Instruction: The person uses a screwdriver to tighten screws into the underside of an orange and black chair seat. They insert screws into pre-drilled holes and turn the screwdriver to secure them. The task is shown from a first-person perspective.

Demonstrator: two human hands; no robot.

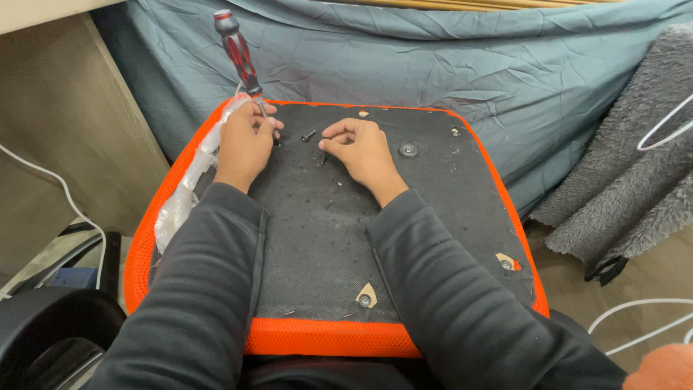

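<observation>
Screwdriver [238, 54] upright in clenched left hand [244, 141], tip hidden, right hand [359, 148] pinching small dark screw [324, 158], barely visible.

Both arms reach forward from the bottom of the view in dark grey sleeves, forearms running nearly side by side and converging slightly toward the far edge. The left hand [245, 141] lies knuckles up near the far left corner, fingers curled closed in a grip, thumb pressed toward the fingertips. The right hand [361, 148] rests just beside it, a small gap between them, wrist bent a little leftward, fingers bent in a loose pinch with the fingertips pointing down.
</observation>
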